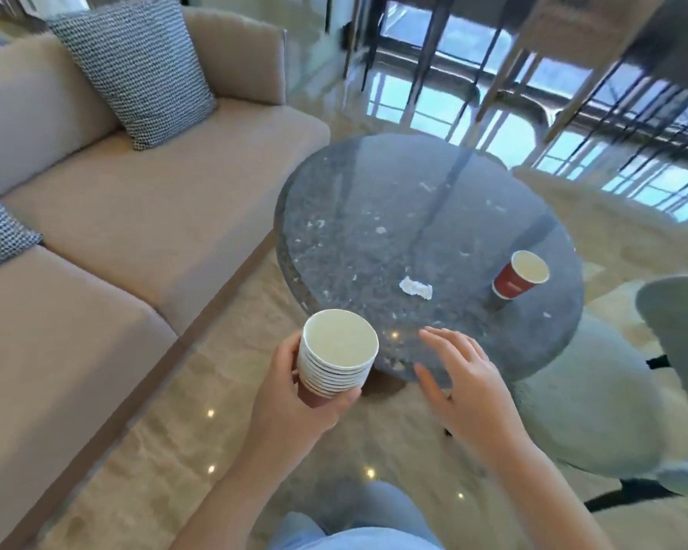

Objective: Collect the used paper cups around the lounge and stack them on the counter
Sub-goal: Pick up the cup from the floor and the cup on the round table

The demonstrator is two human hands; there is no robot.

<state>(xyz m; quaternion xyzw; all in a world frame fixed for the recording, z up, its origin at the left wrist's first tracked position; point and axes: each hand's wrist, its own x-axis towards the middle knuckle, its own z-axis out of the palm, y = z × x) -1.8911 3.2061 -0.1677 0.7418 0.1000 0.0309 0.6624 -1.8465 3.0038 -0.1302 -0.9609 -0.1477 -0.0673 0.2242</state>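
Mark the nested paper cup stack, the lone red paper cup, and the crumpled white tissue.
Nested white-rimmed paper cup stack (338, 351), head view, top cup's interior.
Lone red paper cup (511, 285), head view, red side wall.
Crumpled white tissue (415, 288), head view, its middle.

Round dark speckled table (374, 184) in front of me, with a glossy top. One red paper cup (519, 275) stands upright near the right edge. A crumpled bit of white paper (415, 288) lies closer to the middle, left of the cup, and tiny white scraps (381, 230) are scattered across the top.

The person has bare forearms (231, 490) and light blue clothing (386, 510).
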